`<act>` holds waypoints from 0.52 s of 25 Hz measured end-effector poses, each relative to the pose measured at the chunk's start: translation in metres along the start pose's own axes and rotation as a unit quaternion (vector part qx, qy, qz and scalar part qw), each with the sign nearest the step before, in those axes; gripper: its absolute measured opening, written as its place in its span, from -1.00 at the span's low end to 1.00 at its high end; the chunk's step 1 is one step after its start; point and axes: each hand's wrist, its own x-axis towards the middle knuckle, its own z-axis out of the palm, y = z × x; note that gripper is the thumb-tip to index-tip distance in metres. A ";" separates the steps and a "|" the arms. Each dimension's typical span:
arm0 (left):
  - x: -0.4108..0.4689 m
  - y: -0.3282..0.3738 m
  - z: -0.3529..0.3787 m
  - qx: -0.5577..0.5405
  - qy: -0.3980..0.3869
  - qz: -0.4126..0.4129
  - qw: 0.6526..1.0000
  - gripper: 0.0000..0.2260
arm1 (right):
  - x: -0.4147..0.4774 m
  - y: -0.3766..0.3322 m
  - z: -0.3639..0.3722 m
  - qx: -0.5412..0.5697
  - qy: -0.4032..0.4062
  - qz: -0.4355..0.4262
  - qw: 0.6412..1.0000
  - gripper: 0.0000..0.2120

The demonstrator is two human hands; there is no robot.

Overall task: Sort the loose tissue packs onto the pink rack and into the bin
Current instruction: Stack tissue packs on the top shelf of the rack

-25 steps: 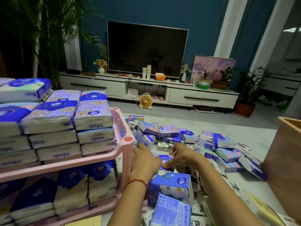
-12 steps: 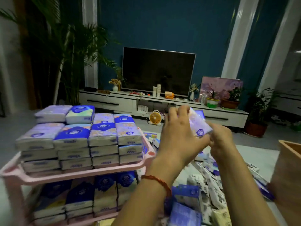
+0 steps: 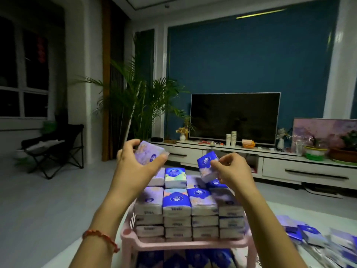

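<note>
The pink rack (image 3: 185, 245) stands in front of me, its top tier filled with stacked tissue packs (image 3: 176, 202). My left hand (image 3: 135, 165) grips a pale lilac tissue pack (image 3: 151, 154) above the rack's far left side. My right hand (image 3: 231, 171) pinches a blue and white tissue pack (image 3: 207, 166) above the far right stacks. Both packs hang in the air, apart from the stacks. More packs fill the lower tier (image 3: 183, 259). The bin is out of view.
Loose tissue packs (image 3: 316, 238) lie on the floor at the lower right. A TV cabinet (image 3: 289, 167) with a television runs along the back wall. A palm plant (image 3: 139, 105) and a folding chair (image 3: 54, 144) stand at the left.
My hands have parted, each now holding its own pack, and moved left over the rack's top. The view has lifted and turned, so the rack sits in the centre.
</note>
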 end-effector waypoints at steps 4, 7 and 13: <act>0.004 -0.027 0.000 -0.010 -0.019 -0.067 0.998 -0.28 | -0.002 0.001 0.019 -0.129 -0.054 0.014 0.990 -0.80; 0.003 -0.036 0.003 -0.045 -0.040 -0.091 0.994 -0.35 | -0.002 0.001 0.023 -0.245 -0.053 -0.015 0.968 -0.75; 0.003 -0.022 -0.002 -0.053 -0.021 -0.050 0.997 -0.43 | -0.013 -0.014 0.009 -0.144 -0.062 -0.044 0.987 -0.69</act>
